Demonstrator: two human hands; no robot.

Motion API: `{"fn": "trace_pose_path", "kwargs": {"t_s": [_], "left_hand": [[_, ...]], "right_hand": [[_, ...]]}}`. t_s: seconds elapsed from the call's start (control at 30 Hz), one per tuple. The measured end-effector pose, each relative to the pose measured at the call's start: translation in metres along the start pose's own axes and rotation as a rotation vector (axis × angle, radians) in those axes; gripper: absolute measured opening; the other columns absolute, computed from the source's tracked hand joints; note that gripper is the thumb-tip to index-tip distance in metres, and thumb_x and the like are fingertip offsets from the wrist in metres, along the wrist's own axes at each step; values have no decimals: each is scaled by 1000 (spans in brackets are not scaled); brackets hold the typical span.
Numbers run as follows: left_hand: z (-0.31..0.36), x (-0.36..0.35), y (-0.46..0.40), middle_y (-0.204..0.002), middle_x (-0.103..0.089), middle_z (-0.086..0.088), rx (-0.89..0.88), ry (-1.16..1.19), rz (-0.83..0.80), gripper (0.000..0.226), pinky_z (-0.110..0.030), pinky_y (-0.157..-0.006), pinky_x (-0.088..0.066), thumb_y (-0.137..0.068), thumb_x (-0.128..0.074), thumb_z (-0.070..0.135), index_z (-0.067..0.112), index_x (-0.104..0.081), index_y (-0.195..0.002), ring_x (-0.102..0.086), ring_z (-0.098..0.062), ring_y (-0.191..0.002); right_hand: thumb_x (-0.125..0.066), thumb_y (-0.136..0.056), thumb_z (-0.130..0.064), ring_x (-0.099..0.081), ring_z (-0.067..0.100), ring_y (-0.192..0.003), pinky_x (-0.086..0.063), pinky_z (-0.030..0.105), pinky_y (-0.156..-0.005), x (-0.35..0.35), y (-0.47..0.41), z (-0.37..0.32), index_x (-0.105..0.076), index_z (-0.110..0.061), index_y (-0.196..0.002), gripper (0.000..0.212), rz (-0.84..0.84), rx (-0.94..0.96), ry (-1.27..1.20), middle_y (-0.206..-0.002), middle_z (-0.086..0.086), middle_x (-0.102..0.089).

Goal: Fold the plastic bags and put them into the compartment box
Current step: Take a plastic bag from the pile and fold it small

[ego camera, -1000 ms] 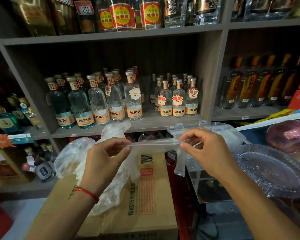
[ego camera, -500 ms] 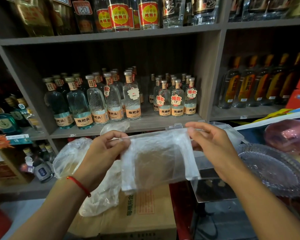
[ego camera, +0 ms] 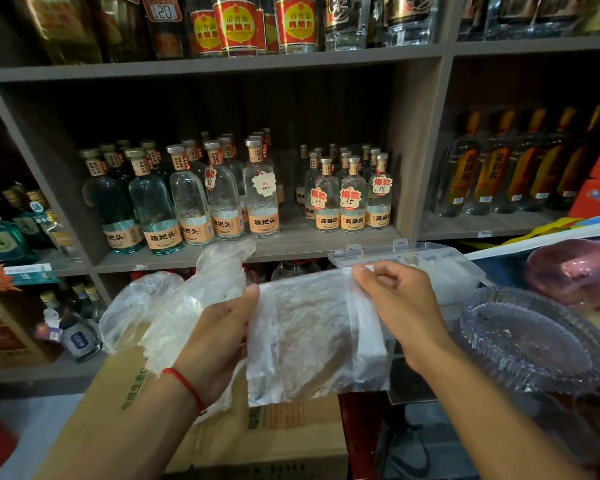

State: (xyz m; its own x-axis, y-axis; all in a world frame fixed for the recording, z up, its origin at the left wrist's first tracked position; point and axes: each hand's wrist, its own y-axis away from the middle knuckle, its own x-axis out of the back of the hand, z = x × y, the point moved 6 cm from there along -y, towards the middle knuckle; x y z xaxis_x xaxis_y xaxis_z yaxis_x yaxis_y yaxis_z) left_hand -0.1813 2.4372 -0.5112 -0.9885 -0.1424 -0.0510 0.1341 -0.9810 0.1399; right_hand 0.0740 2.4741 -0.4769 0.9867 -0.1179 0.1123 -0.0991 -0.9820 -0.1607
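A clear plastic bag (ego camera: 312,337) hangs flat between my hands in the middle of the head view. My left hand (ego camera: 219,344) pinches its upper left edge, and my right hand (ego camera: 399,306) pinches its upper right corner. Several more crumpled clear bags (ego camera: 174,306) lie in a heap on a cardboard carton (ego camera: 281,434), behind my left hand. The clear compartment box (ego camera: 440,268) sits just beyond my right hand, lid open, with white folded material in its cells.
A ribbed glass dish (ego camera: 530,341) rests at right beside the box, with a pink glass bowl (ego camera: 575,271) behind it. Shelves of liquor bottles (ego camera: 229,202) fill the background close ahead. The floor shows at lower left.
One second ago the bag was stretched into a thin strip between my hands. It has since dropped open into a flat hanging sheet, and both hands have spread slightly apart.
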Motion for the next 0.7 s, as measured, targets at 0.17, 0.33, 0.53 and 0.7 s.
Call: {"fn": "trace_pose_path", "kwargs": {"t_s": [0.17,0.33,0.53,0.7], "left_hand": [[12,1,2,-69,-36,-6,-262,-165,238,52,-30,-52,-30,-103,-59,38,-8,-49,-80,-28,-22,-59],[16,1,9,-65,-46,-8,-360,-201,226,47,-35,-53,-32,-104,-54,45,1,-61,-88,-36,-21,-57],[17,8,12,-54,-33,0,-460,-235,240,40,-24,-41,-25,-103,-54,46,12,-62,-84,-26,-12,-46],[3,14,12,-88,-66,-30,-270,19,-14,38,-49,-74,-58,-101,-59,44,7,-67,-96,-61,-46,-76]], "right_hand": [[-58,-97,-64,-72,40,-87,-57,51,-88,-9,3,17,-61,10,-113,76,-60,-212,-91,-108,30,-69],[-56,-105,-42,-44,2,-47,-38,27,-57,-9,7,12,-50,-16,-69,45,87,-8,173,-46,-14,-49],[-48,-108,-43,-51,1,-51,-36,15,-47,-15,13,-5,-57,-26,-88,28,162,275,323,-56,-9,-49],[-50,-107,-42,-55,3,-54,-37,18,-49,-13,8,-11,-60,-27,-91,25,51,343,344,-58,-7,-59]]}}
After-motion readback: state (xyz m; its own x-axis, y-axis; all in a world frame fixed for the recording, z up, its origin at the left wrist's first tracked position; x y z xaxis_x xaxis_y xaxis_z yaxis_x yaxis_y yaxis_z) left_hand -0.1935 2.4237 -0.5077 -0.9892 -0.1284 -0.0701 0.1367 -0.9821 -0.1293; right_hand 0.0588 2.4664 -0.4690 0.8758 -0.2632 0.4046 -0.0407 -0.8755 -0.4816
